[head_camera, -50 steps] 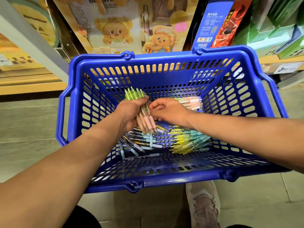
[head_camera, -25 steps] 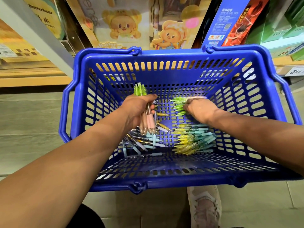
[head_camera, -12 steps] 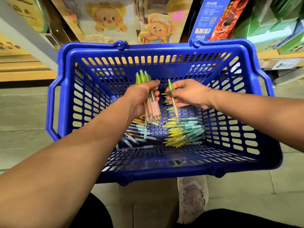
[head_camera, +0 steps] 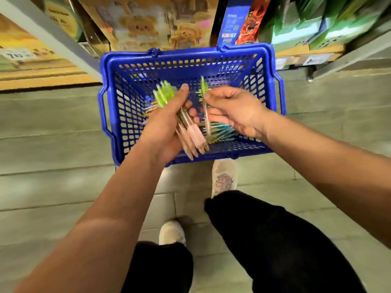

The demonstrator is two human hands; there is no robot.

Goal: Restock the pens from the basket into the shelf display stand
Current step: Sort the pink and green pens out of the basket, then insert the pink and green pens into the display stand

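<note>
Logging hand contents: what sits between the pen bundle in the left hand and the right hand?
One green-capped pen, pinched by the right hand, beside the bundle in the left hand; head view.

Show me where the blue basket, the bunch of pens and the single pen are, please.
blue basket (head_camera: pixel 190 54): head view, on its far rim.
bunch of pens (head_camera: pixel 195 134): head view, on the pink grips.
single pen (head_camera: pixel 207 127): head view, on the lower part of its clear barrel.

A shop aisle: shelves (head_camera: pixel 42 78) stacked with boxed goods (head_camera: pixel 232 22), price tags (head_camera: pixel 315 59) along the shelf edges, and a blue plastic shopping basket (head_camera: pixel 186 54) standing on the tiled floor (head_camera: pixel 53 144)
</note>
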